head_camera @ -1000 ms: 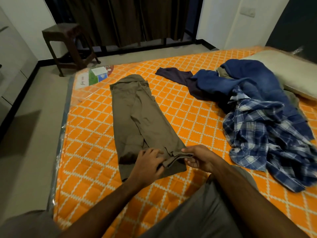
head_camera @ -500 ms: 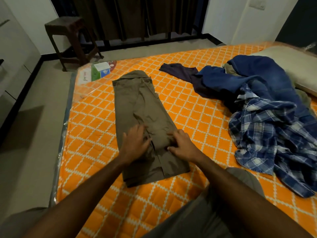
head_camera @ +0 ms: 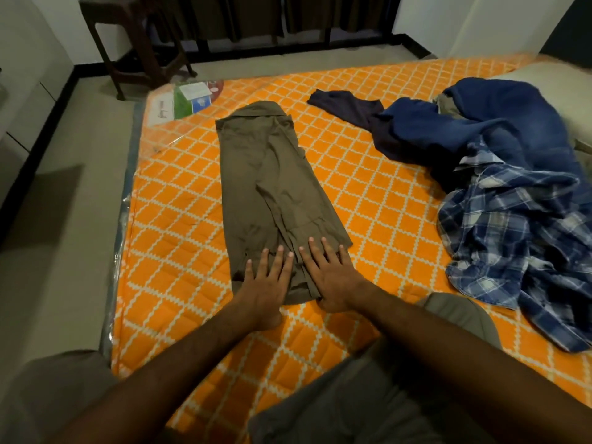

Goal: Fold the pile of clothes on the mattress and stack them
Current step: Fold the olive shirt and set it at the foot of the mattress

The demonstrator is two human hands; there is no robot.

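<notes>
Both hands flat on the near end of the olive trousers (head_camera: 272, 187), fingers straight and spread, nothing gripped. Left hand (head_camera: 266, 280) presses the near-left part, right hand (head_camera: 330, 277) the near-right, its thumb side off the hem onto the mattress (head_camera: 179, 251). The hands are just beside each other, not touching as far as I can tell.

Trousers are laid out as one long narrow strip, legs doubled over each other. Long axis runs straight away from me, far end up near the printed label (head_camera: 192, 99) at the mattress corner. So the whole length lies ahead of both palms, and neither hand is meaningfully nearer; they sit level at the near hem.

My read: this is a smoothing press before the crosswise fold. Next move likely means pinching the near hem with both hands and carrying it forward along that axis toward the far end. Risk: doubled layers slip sideways and the edges stagger.

Unfolded pile (head_camera: 499, 193) sits well apart to the right: blue denim, plaid shirt, dark top. No stack started yet.
</notes>
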